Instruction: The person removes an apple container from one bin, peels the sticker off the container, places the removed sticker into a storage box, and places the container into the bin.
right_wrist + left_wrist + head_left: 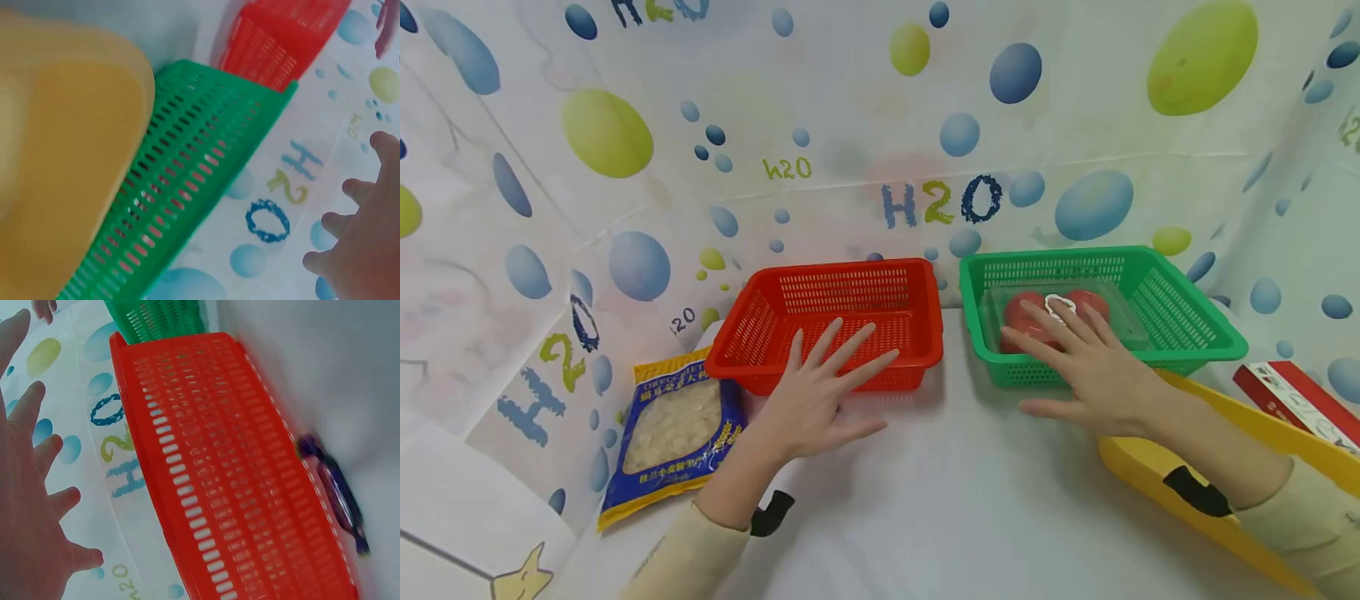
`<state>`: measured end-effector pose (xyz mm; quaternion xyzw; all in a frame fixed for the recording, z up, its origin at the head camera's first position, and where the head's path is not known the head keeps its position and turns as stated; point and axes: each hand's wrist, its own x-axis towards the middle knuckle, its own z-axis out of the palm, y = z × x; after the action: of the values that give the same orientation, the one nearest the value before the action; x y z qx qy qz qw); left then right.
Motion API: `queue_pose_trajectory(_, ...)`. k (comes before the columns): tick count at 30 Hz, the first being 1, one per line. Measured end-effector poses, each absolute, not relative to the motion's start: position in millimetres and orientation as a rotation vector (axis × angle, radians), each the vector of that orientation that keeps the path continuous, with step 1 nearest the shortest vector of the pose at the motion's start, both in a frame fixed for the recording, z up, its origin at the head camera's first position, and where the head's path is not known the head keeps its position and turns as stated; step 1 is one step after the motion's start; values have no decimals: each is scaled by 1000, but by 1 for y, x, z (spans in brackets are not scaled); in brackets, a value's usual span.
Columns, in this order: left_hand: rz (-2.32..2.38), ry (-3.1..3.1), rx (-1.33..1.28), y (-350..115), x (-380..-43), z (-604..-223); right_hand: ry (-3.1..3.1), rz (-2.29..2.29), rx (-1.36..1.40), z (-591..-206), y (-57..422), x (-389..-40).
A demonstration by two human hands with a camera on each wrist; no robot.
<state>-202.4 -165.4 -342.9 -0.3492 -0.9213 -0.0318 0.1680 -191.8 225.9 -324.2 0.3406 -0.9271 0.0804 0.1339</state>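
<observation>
My left hand (820,400) is held with fingers spread and overlaps the front of the red basket (842,267) in the head view. Nothing is in its grasp. A twist-wrapped candy in a dark purple wrapper (337,497) lies beside that basket in the left wrist view; the left hand mostly hides it from the head camera. My right hand (1101,379), fingers also spread and holding nothing, overlaps the front of the green basket (1187,304). Inside the green basket sits a clear plastic pack of red round fruit (1086,302), partly covered by the fingers.
A blue and yellow bag of orecchiette pasta (673,425) lies left of the red basket. On the right, a yellow container (1142,479) stands below the right forearm, with a red and white box (1300,404) beyond it. A patterned sheet (850,150) hangs behind the baskets.
</observation>
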Motion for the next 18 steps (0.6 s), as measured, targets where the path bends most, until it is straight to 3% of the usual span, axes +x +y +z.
queue_pose_trajectory(18, -358, -2603, -1035, -103, -243, -338, -2881, 325, 700, -290, 267, -220)
